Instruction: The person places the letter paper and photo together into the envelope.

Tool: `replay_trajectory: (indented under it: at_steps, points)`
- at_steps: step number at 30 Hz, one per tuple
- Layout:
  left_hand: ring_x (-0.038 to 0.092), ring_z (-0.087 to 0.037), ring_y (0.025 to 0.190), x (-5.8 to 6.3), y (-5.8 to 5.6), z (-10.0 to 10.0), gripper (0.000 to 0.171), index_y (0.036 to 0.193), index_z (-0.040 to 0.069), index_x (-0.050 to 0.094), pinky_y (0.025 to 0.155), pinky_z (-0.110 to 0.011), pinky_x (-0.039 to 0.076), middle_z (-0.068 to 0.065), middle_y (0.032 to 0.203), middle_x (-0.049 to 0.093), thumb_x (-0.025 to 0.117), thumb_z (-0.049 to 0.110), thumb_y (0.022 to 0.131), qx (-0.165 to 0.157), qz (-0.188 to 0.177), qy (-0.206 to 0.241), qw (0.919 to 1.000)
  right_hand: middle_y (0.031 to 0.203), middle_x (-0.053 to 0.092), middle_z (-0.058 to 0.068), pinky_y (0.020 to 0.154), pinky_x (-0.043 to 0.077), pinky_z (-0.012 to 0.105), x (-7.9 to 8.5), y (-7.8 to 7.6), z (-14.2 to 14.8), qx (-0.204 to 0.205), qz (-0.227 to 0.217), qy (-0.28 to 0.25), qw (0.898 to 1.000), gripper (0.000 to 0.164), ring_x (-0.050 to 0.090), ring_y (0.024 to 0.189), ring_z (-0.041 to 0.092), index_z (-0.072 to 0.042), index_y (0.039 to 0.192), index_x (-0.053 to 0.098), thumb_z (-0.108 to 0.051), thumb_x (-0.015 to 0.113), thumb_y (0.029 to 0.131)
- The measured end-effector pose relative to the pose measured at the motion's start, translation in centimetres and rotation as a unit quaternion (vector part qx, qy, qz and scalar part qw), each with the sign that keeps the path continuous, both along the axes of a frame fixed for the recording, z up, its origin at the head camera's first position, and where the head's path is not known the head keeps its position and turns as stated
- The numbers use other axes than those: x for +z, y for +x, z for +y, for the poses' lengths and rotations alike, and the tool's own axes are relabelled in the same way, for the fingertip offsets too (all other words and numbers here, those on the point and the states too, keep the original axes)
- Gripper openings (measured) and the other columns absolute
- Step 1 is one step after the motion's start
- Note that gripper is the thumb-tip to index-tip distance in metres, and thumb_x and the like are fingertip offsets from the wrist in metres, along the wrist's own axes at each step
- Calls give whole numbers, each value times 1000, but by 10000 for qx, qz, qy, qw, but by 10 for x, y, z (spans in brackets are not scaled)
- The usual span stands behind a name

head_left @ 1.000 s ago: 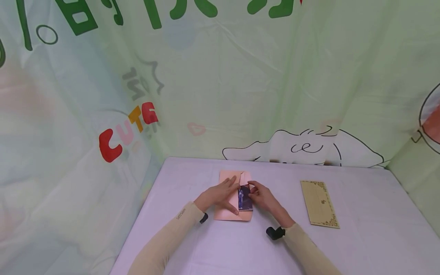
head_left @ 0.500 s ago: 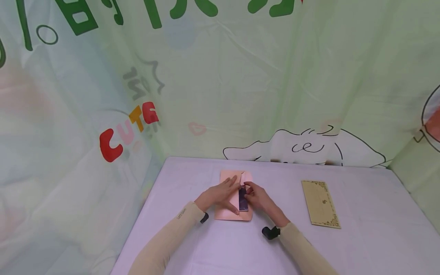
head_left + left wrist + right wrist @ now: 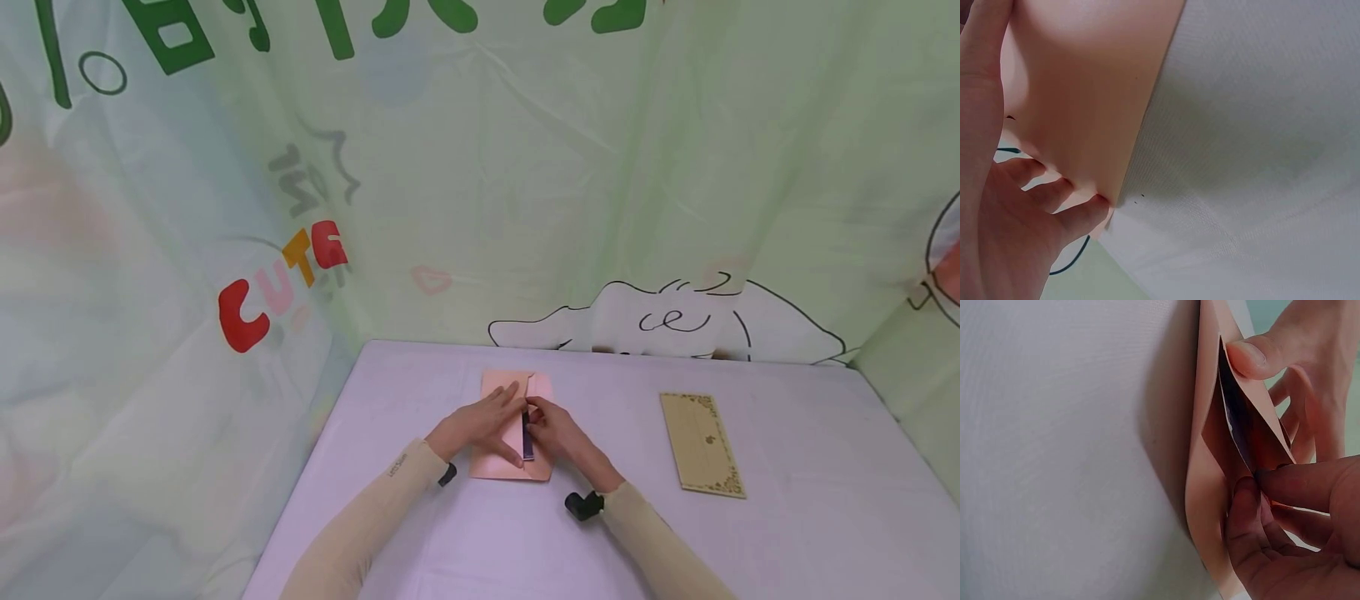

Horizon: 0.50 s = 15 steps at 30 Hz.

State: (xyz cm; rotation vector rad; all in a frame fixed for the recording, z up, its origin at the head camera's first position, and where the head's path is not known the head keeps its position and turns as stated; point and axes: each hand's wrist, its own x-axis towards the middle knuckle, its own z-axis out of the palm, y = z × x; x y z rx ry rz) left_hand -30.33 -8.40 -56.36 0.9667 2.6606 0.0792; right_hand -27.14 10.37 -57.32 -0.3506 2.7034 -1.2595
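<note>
A pink paper envelope lies on the table with its opening facing right. A dark printed card is mostly inside it, and only a narrow strip shows in the head view. My left hand rests spread on the envelope's left part, its thumb at the edge of the mouth in the right wrist view. With thumb and finger, my right hand pinches the outer edge of the card, right at the gaping mouth of the envelope. What lies deeper inside is hidden.
To the right, a tan rectangular panel with ornamental corners lies flat on the white-covered table. A printed cloth hangs behind the table and along its left side.
The right hand has moved left, sliding the card further into the envelope, so the visible part has shrunk from a wide picture to a thin strip. The left hand has stayed in place.
</note>
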Motion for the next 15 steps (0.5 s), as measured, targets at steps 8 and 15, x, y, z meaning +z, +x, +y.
replay_trajectory:
  at_steps: [8,15]
  points:
    - [13,-31,157,1,1,-1,118,162,28,11,113,-51,41,-8,171,0,68,79,72,-20,-34,37,10000,97,66,13,76,52,35,2,-1,-4,180,120,176,9996,44,59,86,20,6,133,54,1,61,90]
    - [14,-32,157,1,1,-1,115,160,27,15,113,-50,41,-8,171,2,69,78,73,-54,2,42,10000,96,64,11,76,50,34,-1,-3,-7,151,17,180,9997,36,57,84,20,5,127,57,0,61,91]
